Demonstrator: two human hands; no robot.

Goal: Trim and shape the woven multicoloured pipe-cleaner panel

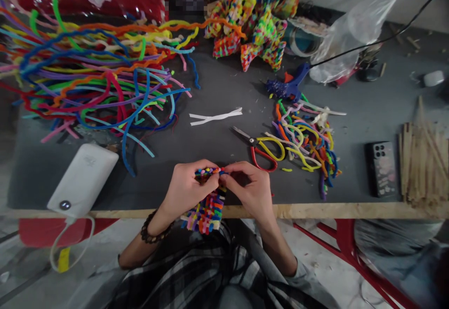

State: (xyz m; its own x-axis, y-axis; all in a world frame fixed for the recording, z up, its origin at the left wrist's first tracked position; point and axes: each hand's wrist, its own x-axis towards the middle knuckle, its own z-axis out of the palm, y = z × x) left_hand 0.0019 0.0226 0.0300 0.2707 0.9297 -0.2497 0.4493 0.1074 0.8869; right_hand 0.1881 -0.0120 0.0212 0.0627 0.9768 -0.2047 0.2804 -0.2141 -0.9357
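Observation:
My left hand (187, 185) and my right hand (247, 185) meet at the near edge of the dark table (224, 89). Both pinch the top of a small woven piece of multicoloured pipe cleaners (206, 208), which hangs down over the table's wooden edge. Fingers of both hands are closed on it. Red-handled scissors (257, 147) lie just beyond my right hand. A pile of short cut pipe cleaners (305, 138) sits to the right of the scissors.
A big heap of long pipe cleaners (87, 75) fills the far left. Finished woven pieces (252, 24) lie at the back. A blue glue gun (289, 82), white strips (215, 116), a white power bank (84, 178), a phone (382, 168) and wooden sticks (423, 164) are around.

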